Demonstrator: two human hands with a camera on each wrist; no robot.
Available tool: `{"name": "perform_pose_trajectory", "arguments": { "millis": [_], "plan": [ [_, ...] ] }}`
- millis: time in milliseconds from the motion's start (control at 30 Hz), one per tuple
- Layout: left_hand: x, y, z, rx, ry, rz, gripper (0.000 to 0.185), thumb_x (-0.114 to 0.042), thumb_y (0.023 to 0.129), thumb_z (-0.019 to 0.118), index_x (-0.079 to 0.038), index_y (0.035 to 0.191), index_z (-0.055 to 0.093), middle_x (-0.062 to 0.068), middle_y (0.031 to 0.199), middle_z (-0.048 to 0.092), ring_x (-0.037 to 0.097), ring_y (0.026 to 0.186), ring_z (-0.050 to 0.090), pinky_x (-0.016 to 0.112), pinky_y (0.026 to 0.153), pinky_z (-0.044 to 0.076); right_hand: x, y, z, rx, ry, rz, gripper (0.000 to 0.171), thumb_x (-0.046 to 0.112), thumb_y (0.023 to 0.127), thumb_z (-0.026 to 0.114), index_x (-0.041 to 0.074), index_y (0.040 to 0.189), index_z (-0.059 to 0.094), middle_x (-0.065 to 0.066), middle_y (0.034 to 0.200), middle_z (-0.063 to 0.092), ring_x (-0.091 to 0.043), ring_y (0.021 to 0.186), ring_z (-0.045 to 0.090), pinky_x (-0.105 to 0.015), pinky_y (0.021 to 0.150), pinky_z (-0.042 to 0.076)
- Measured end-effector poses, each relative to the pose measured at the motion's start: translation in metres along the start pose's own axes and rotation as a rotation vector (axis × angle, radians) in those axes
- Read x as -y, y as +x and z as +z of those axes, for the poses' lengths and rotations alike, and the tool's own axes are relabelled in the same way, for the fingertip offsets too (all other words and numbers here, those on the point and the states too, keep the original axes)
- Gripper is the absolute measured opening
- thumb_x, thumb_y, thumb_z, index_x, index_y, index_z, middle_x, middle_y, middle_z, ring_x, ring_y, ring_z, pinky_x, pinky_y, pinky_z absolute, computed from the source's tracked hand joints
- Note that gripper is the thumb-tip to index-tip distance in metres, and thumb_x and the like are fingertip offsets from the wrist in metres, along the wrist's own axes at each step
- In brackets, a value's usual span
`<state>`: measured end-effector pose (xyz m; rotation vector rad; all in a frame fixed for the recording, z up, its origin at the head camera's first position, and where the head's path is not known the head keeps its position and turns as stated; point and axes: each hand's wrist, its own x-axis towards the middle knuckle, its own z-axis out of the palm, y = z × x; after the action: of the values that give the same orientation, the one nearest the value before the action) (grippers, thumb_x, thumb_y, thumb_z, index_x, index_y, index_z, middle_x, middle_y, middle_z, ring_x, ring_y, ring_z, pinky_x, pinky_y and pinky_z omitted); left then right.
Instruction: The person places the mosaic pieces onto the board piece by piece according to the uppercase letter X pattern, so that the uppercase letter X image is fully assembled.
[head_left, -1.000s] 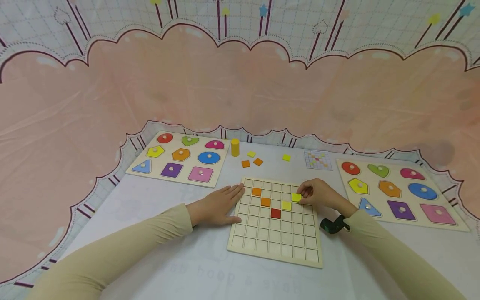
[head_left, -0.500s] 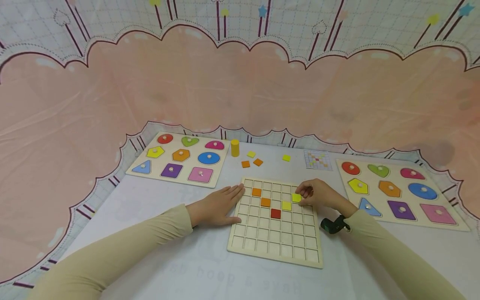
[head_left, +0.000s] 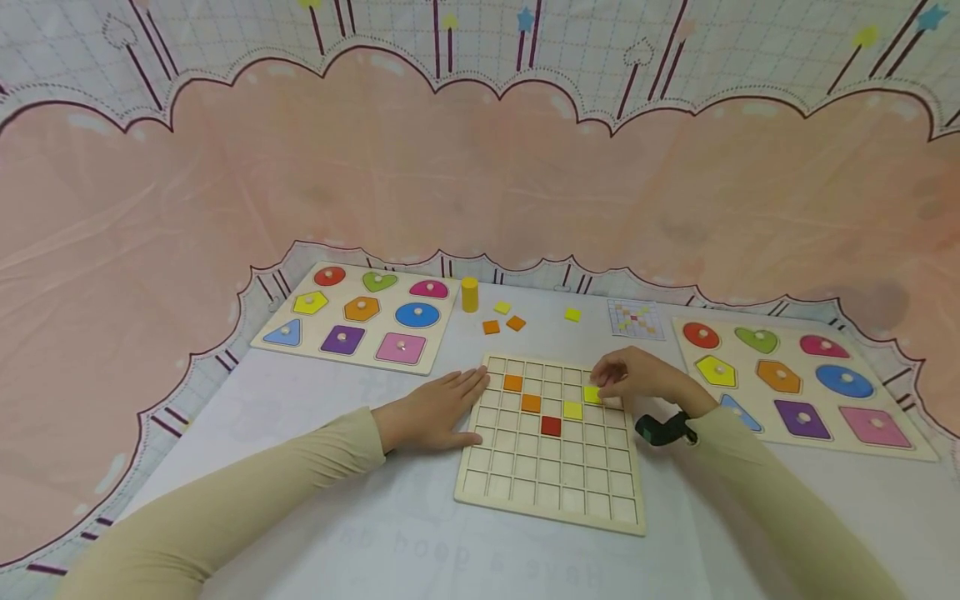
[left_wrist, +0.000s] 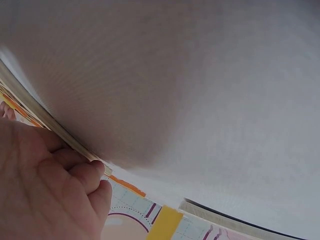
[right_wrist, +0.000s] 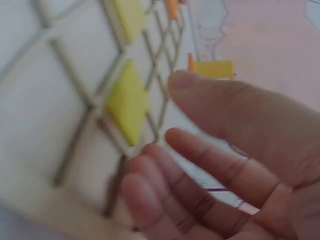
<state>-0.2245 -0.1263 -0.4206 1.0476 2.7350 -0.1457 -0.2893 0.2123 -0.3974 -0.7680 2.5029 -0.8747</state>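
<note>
Head view: I see the wooden grid board (head_left: 551,467) lying flat on the tabletop (head_left: 337,533), directly in front of the person. Five tiles sit in its cells: two orange, one red (head_left: 551,426), and two yellow. They form a V, with the red tile at the bottom point.

My left hand (head_left: 435,410) lies flat on the tabletop, fingers straight and relaxed, fingertips against the left edge of the grid board. It holds nothing. The left wrist view confirms this: fingers (left_wrist: 95,172) rest at the board's edge.

My right hand (head_left: 637,377) hovers over the upper right part of the grid board, just beside the upper yellow tile (head_left: 592,394). In the right wrist view the fingers (right_wrist: 200,165) are loosely spread and slightly bent, nothing pinched between them. The yellow tile (right_wrist: 127,102) sits seated in its cell, apart from the fingertips. A dark wrist device (head_left: 660,430) shows at the right sleeve.

Beyond the board: a yellow cylinder (head_left: 469,294), two loose orange tiles (head_left: 503,325) and two loose yellow tiles (head_left: 573,314), well apart from both hands. A small pattern card (head_left: 636,319) lies farther right. A shape puzzle board (head_left: 360,317) lies at far left and another shape puzzle (head_left: 795,383) at right, every shape in place.
</note>
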Motion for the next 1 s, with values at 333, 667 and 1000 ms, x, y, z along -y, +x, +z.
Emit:
{"name": "perform_pose_trajectory", "arguments": {
  "millis": [333,667,1000],
  "plan": [
    [0.001,-0.001,0.000,-0.007,0.002,0.009,0.088,-0.061,0.091,0.040,-0.003,0.150,0.012,0.011,0.159,0.011,0.023,0.147,0.015,0.037,0.120,0.017,0.020,0.030,-0.011,-0.053,-0.042,-0.037,0.025,0.009,0.084,0.068,-0.006,0.104,0.065,-0.017,0.095,0.068,-0.023,0.087,0.064,-0.039,0.083,0.055],
    [0.001,-0.003,-0.001,-0.009,-0.004,0.022,0.087,-0.061,0.092,0.040,-0.002,0.150,0.012,0.012,0.159,0.011,0.024,0.147,0.015,0.038,0.120,0.017,0.013,0.072,-0.025,-0.207,0.045,0.011,0.027,0.003,0.084,0.067,-0.009,0.108,0.064,-0.027,0.107,0.065,-0.033,0.096,0.062,-0.040,0.087,0.053],
    [0.000,-0.005,-0.004,-0.022,-0.003,0.033,0.086,-0.060,0.092,0.040,-0.001,0.150,0.014,0.014,0.158,0.012,0.025,0.147,0.015,0.038,0.120,0.019,-0.019,0.102,-0.030,-0.399,0.082,0.150,0.032,0.006,0.083,0.068,-0.008,0.112,0.062,-0.025,0.108,0.063,-0.032,0.098,0.059,-0.032,0.082,0.047]
  ]
}}
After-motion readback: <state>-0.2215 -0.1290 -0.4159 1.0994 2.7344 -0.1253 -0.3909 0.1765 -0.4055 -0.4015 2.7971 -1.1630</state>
